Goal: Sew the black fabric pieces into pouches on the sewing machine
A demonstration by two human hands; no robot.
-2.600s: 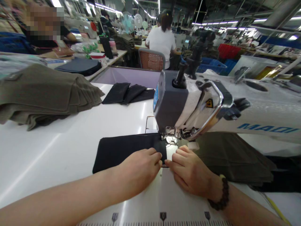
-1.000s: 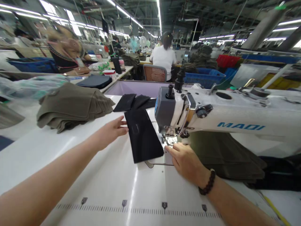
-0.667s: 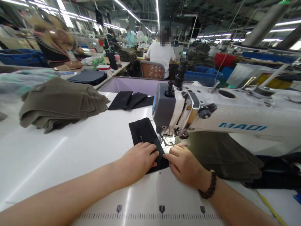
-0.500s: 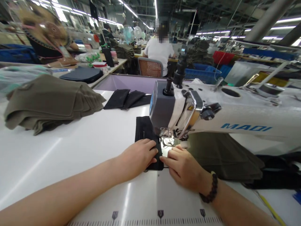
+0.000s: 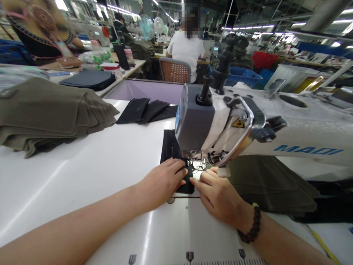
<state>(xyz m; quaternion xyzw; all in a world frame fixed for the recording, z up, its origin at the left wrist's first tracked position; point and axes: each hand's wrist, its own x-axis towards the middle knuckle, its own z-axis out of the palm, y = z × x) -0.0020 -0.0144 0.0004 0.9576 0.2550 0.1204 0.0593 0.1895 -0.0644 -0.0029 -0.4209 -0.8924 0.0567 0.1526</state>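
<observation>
Black fabric panel (image 5: pixel 168 141): on the white tabletop (image 5: pixel 82 173), at the left of the presser foot (image 5: pixel 200 166), long side running away from the wearer. Cloth matte, very dark, lying flat; straight left edge, squared far-left corner. One short, pale, thread-like line on the far half, roughly lengthwise. Far-right part hidden behind the sewing machine head (image 5: pixel 195 117); middle covered by a hand. Near end shows as a dark strip with a fairly straight edge. Whether single or folded, cannot tell.

Left hand (image 5: pixel 167 178): palm down over the panel, fingers close together, tips bent onto the cloth near its right edge. Pressing or pinching, cannot tell.

Right hand (image 5: pixel 220 193): fingers curled together, index fingertip at the panel's right edge, just near of the presser foot. Any hold on the cloth, cannot tell. Dark beaded bracelet (image 5: pixel 252 225) at the wrist.

Further out: lit needle area under the head. Olive fabric stack (image 5: pixel 270 180) beneath the machine arm, right. Black fabric pieces (image 5: pixel 146 110) overlapping, beyond the panel. Larger olive pile (image 5: pixel 52 110) at left, edges fanned. Printed ruler scale (image 5: pixel 190 262) along the near edge.
</observation>
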